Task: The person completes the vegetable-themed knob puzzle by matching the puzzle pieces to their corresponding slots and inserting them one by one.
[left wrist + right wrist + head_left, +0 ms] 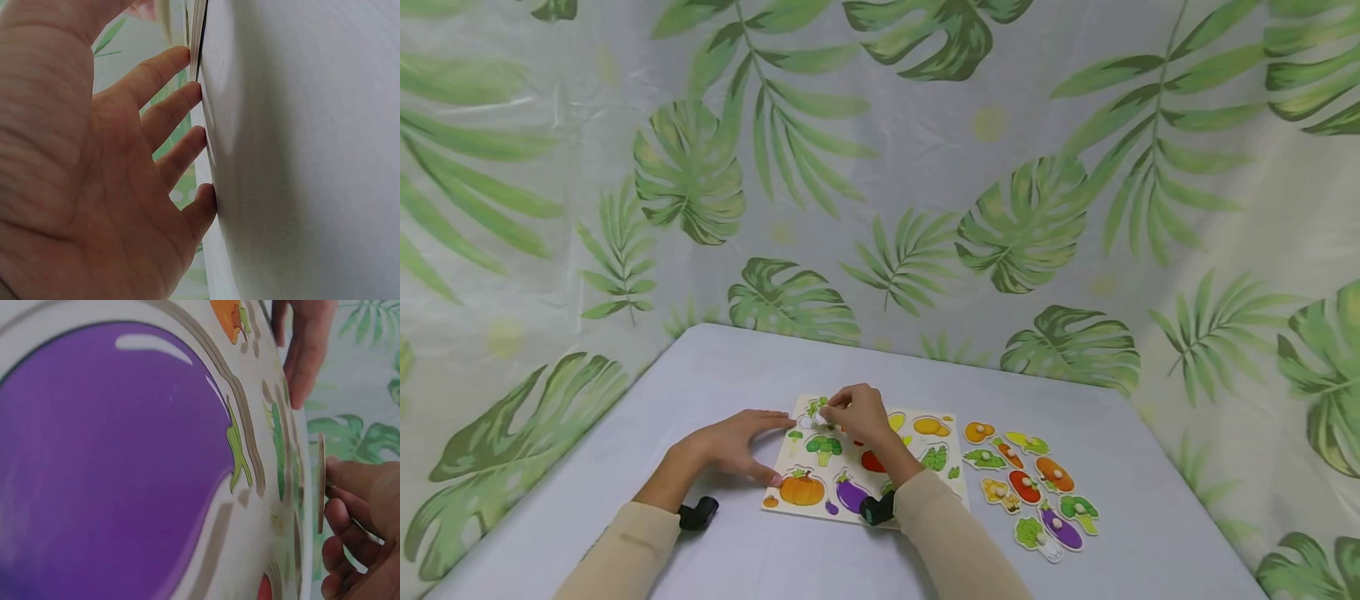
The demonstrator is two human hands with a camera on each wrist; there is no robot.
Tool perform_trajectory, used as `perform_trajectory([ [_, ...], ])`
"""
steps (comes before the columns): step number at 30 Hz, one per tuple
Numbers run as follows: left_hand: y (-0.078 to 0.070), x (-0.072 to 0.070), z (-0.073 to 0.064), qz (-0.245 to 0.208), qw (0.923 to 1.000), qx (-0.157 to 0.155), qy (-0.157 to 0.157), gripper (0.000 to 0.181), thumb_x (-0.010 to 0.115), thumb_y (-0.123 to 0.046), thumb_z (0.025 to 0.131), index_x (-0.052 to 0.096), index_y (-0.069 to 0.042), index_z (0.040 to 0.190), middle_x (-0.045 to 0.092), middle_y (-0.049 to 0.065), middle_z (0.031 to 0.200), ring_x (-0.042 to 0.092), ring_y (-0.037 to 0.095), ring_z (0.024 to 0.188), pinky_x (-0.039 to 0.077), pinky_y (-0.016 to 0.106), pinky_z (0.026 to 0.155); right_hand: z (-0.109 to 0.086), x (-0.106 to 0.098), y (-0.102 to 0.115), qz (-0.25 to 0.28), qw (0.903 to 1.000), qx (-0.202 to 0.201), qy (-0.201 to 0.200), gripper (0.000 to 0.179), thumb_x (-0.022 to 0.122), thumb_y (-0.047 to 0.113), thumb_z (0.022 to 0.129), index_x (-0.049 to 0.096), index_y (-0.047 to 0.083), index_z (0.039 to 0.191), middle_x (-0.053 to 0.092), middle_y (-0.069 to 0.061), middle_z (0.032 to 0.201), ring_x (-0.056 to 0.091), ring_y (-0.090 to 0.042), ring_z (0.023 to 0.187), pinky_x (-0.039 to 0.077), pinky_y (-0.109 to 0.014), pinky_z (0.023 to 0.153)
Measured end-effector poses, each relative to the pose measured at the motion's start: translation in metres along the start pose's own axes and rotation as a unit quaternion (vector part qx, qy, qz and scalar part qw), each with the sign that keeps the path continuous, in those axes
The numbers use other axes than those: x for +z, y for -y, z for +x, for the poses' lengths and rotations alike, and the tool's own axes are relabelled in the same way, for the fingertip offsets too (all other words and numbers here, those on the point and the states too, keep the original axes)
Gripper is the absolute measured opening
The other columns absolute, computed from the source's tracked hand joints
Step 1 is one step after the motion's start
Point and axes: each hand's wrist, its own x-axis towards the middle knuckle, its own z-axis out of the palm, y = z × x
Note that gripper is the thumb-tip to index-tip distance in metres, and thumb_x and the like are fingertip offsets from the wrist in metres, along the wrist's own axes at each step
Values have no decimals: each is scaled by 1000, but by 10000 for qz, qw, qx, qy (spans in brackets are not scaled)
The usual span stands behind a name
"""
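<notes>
A vegetable puzzle board [786,458] lies flat on the table, printed with pictures such as a pumpkin [802,490], a broccoli [824,448] and an eggplant [850,494]. My left hand [733,442] is spread along the board's left edge, thumb at the lower corner and fingers toward the upper one. In the left wrist view its fingertips [195,94] touch the board's side and the tabletop. Over the top left of the board, my right hand [859,417] pinches a thin wooden puzzle piece [321,487]. That piece shows edge-on, slightly above the board; its picture is mostly hidden.
Several loose knobbed pieces lie right of the board, among them a tomato [1025,487], an eggplant piece [1062,530], a broccoli piece [1078,508] and a cabbage piece [1036,537]. A leaf-patterned curtain [910,167] hangs behind the white table [737,550].
</notes>
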Motion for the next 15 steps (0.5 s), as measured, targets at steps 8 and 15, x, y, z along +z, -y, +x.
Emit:
perform_trajectory([
  [8,-1,1,3,-27,10000,39,-9,96,85,-59,74,49,-21,154,38,12,165,31,43,152,28,71,119,7,12,9,-513,9982,300,-95,17,81,33,90,80,15,90,70,4,81,61,-11,73,54,-25,67],
  [15,-1,-2,1,11,10000,-58,36,96,85,-59,73,49,-23,154,38,11,165,31,42,152,28,72,119,9,21,18,-736,9966,362,17,19,82,34,89,78,16,86,68,4,82,59,-13,72,53,-26,66],
])
